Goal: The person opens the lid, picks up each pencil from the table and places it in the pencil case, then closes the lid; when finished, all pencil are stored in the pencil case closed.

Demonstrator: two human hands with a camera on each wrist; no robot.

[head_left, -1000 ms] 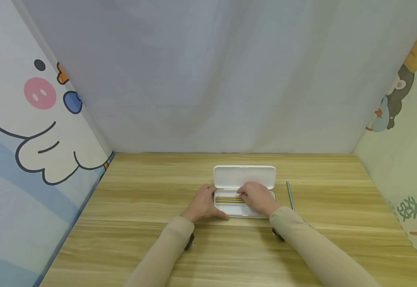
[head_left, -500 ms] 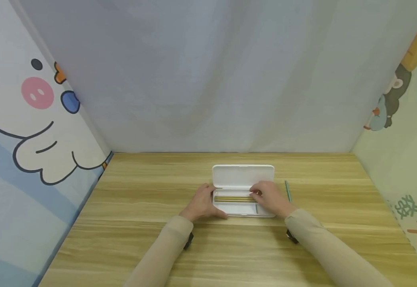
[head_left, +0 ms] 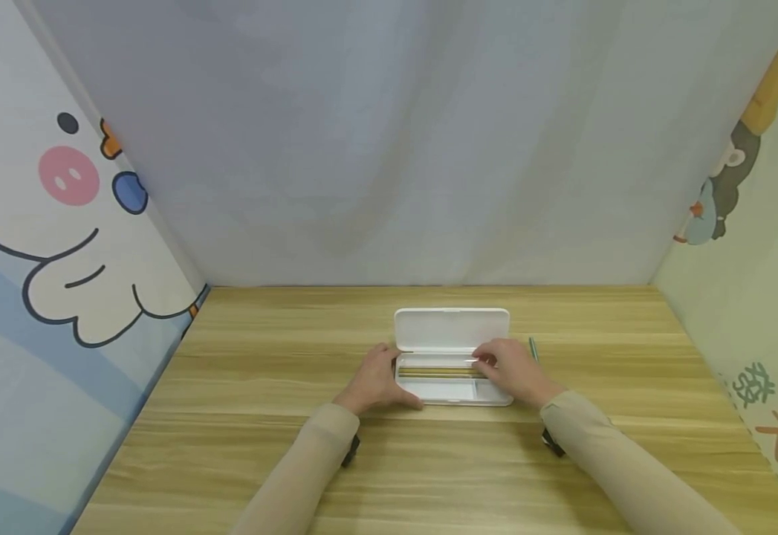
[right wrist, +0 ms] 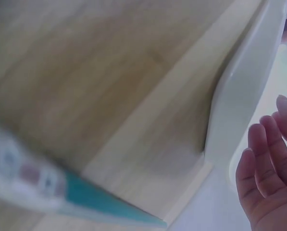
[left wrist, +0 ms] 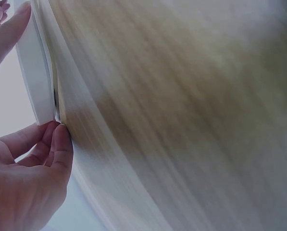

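A white pencil case stands on the table with its lid raised at the back. Yellowish, pencil-like sticks lie lengthwise in its rear compartment. My left hand grips the case's left end, thumb along the front edge and fingers at the rear corner. Over the right half of the case is my right hand, its fingertips just above or touching the right part of the sticks. In the right wrist view its fingers are loosely bent, with nothing visible between them. The sticks' right ends are hidden under that hand.
A teal pencil lies on the wooden table right of the case, partly hidden behind the right hand. The right wrist view shows its teal end and patterned side close up. A grey curtain hangs behind the table, with printed side walls.
My right hand has slid rightward over the case, uncovering more of the sticks and the front compartment with its divider. The left hand keeps its grip on the case.
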